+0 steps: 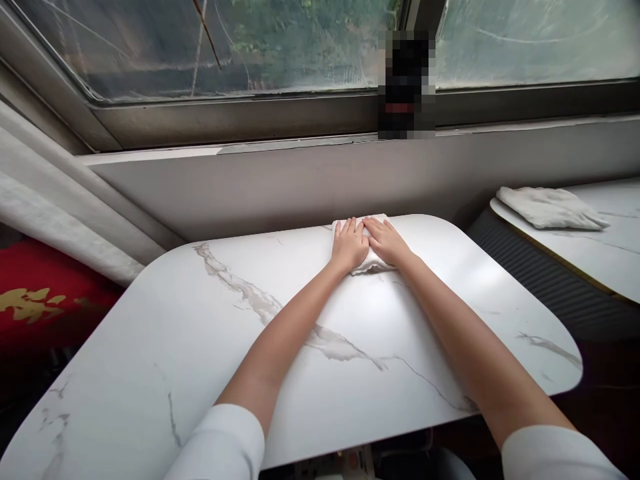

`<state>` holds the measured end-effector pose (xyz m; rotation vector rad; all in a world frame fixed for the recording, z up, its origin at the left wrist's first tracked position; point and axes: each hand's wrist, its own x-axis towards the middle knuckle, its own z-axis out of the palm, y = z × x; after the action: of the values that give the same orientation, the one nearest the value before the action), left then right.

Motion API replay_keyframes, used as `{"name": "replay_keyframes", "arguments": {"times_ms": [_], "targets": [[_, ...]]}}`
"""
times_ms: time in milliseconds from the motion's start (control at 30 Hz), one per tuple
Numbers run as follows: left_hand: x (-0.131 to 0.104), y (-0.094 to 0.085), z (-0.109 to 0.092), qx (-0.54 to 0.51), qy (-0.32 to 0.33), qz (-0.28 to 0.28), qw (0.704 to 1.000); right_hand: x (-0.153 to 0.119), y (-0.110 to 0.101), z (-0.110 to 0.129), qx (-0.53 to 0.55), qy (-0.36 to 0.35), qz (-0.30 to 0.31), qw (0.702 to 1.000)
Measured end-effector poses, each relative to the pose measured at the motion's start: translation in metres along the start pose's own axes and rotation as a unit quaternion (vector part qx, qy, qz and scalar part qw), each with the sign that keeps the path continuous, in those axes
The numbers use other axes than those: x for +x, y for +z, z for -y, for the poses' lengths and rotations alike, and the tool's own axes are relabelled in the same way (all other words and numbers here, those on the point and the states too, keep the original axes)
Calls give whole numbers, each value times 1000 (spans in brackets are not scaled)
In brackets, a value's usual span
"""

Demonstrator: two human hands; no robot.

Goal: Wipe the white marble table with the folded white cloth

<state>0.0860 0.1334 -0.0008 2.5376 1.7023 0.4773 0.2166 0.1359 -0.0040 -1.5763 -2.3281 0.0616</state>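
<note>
Both of my arms reach across a white marble-patterned table [220, 360] to its far edge. Under my hands lies a folded white cloth [375, 264], flat on the tabletop. My left hand [351, 241] presses on the cloth's left part, fingers stretched out and pointing away from me. Just beside it, my right hand [386, 241] rests flat on the right part, its fingers angled toward the left hand. The two hands touch or nearly touch at the middle. The cloth's near edge shows crumpled below them.
Behind the table runs a low wall [280, 183] beneath a window [300, 47]. A second white table [605, 263] at the right carries another folded cloth [545, 208]. A pale curtain [65, 187] and red fabric [45, 300] with gold marks are at the left.
</note>
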Motion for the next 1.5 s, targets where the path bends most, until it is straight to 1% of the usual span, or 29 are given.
{"name": "replay_keyframes", "arguments": {"times_ms": [100, 200, 333, 433, 567, 700, 933, 1033, 1100, 1200, 1300, 1400, 1500], "targets": [[9, 3, -2, 2, -9, 1, 1000, 8, 1, -9, 7, 2, 0, 1000], [10, 5, -4, 8, -13, -2, 1000, 8, 1, -12, 1, 4, -1, 1000], [3, 4, -9, 16, -16, 0, 1000, -2, 0, -10, -17, -3, -6, 1000], [-10, 3, -20, 14, -13, -1, 1000, -19, -3, -9, -39, -6, 0, 999], [-39, 0, -42, 3, 6, -10, 1000, -58, -12, -8, -61, -24, -1, 998], [-77, -5, -66, -3, 34, 3, 999, -108, -22, -1, -82, -36, 6, 996], [-151, -15, -104, -34, 115, 12, 993, -204, -45, 27, -109, -43, -11, 993], [-174, -19, -116, -48, 151, 18, 987, -236, -51, 38, -122, -40, -25, 991], [-183, -20, -121, -54, 173, 22, 983, -250, -53, 43, -129, -30, -35, 991], [-186, -21, -123, -55, 190, 23, 980, -260, -52, 44, -133, -12, -35, 990], [-177, -19, -122, -51, 201, 24, 978, -256, -51, 35, -133, 3, -8, 991], [-153, -13, -118, -50, 196, 31, 979, -232, -49, 15, -129, 18, 37, 991], [-114, -5, -109, -49, 166, 32, 984, -190, -46, -8, -112, 50, 73, 990]]}}
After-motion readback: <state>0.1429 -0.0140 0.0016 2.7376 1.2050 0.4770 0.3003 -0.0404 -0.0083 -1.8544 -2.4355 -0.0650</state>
